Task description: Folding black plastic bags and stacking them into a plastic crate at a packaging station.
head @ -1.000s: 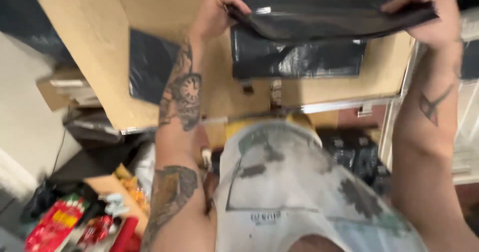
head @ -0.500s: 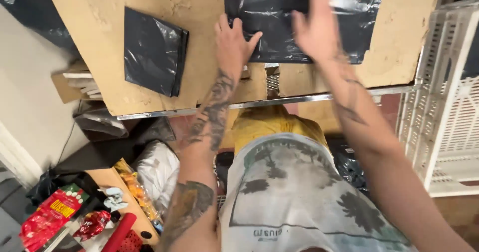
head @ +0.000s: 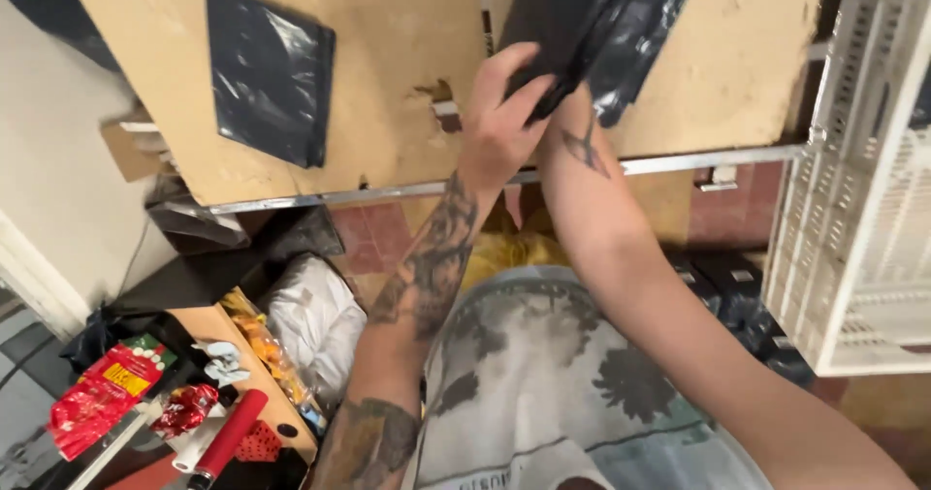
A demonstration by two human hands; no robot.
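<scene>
Half a second ago both hands lay flat and spread on the black bag; now the left hand pinches its edge near 12 o'clock. The right hand has slid under the bag, only its forearm showing. The bag, smoothed flat before, is now bunched and lifted.

Black plastic bag; tan tabletop; white crate; grey printed shirt.

Black glossy plastic bag: crumpled, partly folded, lying on the wooden tabletop near its front edge, one corner pinched up.
</scene>
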